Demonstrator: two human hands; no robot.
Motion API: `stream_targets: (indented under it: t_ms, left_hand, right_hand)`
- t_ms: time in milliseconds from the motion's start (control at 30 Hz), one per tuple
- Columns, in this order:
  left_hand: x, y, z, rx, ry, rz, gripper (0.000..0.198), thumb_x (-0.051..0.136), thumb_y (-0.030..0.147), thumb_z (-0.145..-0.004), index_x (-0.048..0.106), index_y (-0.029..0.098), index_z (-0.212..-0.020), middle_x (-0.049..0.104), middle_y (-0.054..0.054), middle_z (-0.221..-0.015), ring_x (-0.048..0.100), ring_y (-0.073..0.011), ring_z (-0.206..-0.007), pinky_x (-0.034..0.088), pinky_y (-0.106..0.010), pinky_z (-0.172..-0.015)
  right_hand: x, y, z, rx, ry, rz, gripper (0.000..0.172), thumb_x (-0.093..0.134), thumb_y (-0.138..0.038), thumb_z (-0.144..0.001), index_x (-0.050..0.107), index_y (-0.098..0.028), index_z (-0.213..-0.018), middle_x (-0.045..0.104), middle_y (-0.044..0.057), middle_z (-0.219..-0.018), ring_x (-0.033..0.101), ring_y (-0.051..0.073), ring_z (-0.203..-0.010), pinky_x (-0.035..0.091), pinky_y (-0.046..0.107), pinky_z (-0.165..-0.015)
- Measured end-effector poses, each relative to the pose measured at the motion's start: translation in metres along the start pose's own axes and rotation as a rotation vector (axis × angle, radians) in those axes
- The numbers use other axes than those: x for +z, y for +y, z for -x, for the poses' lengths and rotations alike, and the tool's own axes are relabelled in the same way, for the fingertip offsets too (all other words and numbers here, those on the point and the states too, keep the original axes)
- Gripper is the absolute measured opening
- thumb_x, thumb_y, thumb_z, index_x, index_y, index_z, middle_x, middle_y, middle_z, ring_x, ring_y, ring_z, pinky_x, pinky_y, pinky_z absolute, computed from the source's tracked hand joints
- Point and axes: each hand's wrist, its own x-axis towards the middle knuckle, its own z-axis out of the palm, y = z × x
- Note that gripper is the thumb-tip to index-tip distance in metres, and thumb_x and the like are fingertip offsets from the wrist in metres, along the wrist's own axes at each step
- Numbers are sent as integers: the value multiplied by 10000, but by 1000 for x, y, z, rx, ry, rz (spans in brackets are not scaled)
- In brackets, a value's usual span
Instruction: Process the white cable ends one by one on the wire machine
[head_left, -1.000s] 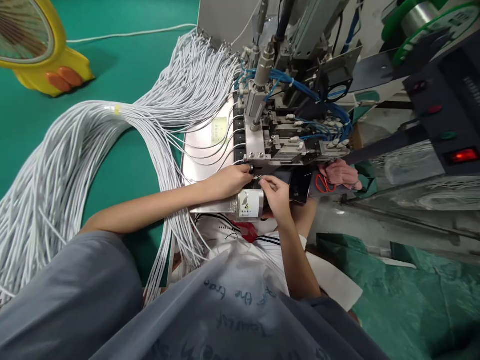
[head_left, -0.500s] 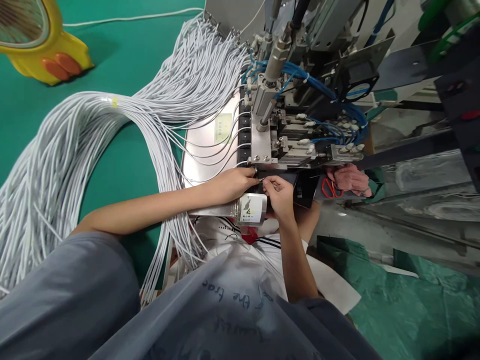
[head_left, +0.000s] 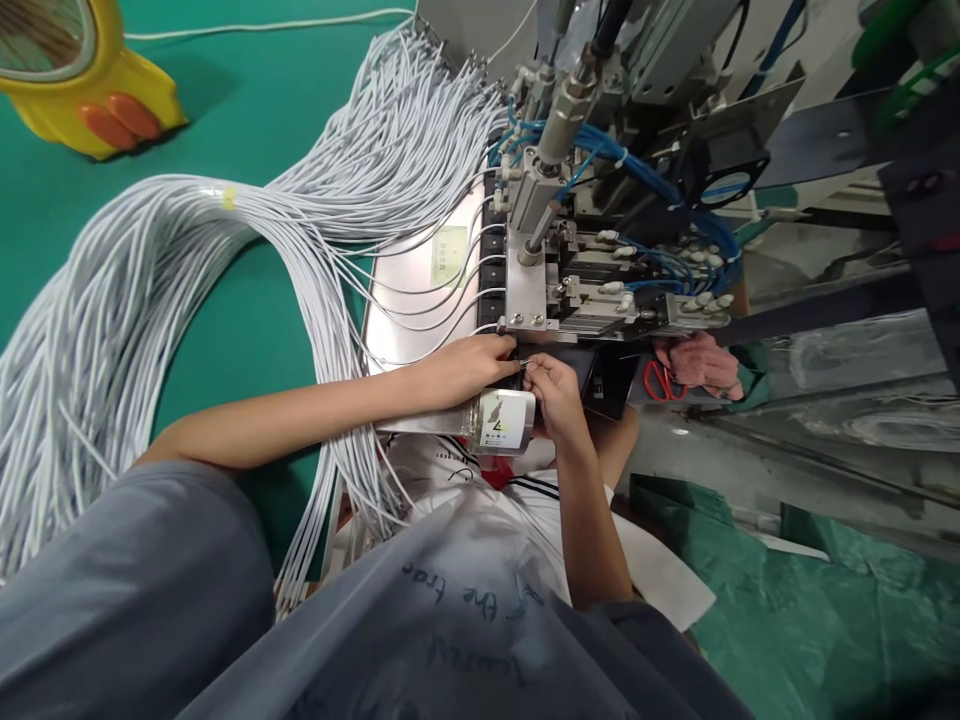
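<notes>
My left hand (head_left: 469, 370) reaches across the white cables (head_left: 300, 270) to the front edge of the machine (head_left: 529, 285), its fingers pinched around something too small to make out. Close on its right, my right hand (head_left: 553, 388) is closed, thumb and forefinger together on a tiny dark piece whose kind I cannot tell. The fingertips of both hands nearly meet. Just below them is a clear container (head_left: 504, 420) with a white label. Several single cables curve over the metal plate (head_left: 401, 335) into black blocks (head_left: 491, 275) along the machine's side.
A yellow duck-shaped object (head_left: 127, 95) stands on the green table (head_left: 247, 90) at the upper left. Right of the machine lie a pink cloth (head_left: 701, 362) and red-handled scissors (head_left: 661, 380). A dark phone-like object (head_left: 611, 385) is beside my right hand.
The whole view has shifted slightly. Both hands keep nearly the same place and pinch, with my right hand's fingers turned a little toward the left.
</notes>
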Motion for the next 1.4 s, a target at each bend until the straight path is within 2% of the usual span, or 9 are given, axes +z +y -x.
stream_targets:
  t_ms: [200, 367, 600, 767, 1133, 1400]
  left_hand:
    - [1, 1, 0, -5, 17, 10, 295, 371, 132, -929, 633, 97, -1060, 560, -109, -885, 538, -180, -785, 424, -276, -665]
    - [1, 1, 1, 3, 13, 20, 287, 385, 139, -925, 636, 88, -1056, 557, -114, -890, 528, -180, -783, 424, -280, -673]
    - [1, 0, 0, 8, 14, 23, 306, 360, 130, -931, 627, 78, -1071, 554, -115, -881, 523, -174, -780, 436, -280, -680]
    - [0, 0, 1, 21, 15, 25, 297, 365, 125, -927, 629, 77, -1054, 559, -123, -916, 532, -182, -814, 447, -289, -714]
    - [-2, 1, 0, 3, -9, 23, 286, 381, 106, -917, 626, 81, -1063, 558, -114, -889, 527, -175, -777, 429, -278, -689]
    - [3, -2, 0, 14, -3, 14, 272, 396, 101, -909, 623, 81, -1057, 557, -104, -890, 523, -164, -765, 424, -276, -704]
  right_hand:
    - [2, -2, 5, -64, 58, 21, 140, 621, -305, -722, 566, -177, -737, 526, -32, -628, 468, 83, -536, 366, 209, -498]
    - [4, -1, 7, -155, 62, 35, 127, 610, -300, -742, 551, -187, -743, 514, -41, -608, 465, 86, -514, 388, 222, -508]
    - [2, -3, 3, -49, 29, 23, 139, 632, -304, -723, 559, -187, -710, 532, -35, -590, 485, 91, -509, 417, 225, -499]
    - [2, -5, 0, -105, 102, 60, 170, 636, -350, -729, 591, -186, -743, 570, -11, -648, 542, 113, -566, 472, 254, -551]
    - [5, -3, 3, -211, 94, 197, 185, 577, -368, -791, 538, -191, -754, 506, -41, -600, 488, 101, -533, 399, 234, -535]
    - [5, -1, 1, -153, 114, 192, 196, 577, -380, -774, 539, -192, -735, 507, -33, -607, 479, 108, -530, 405, 236, -507]
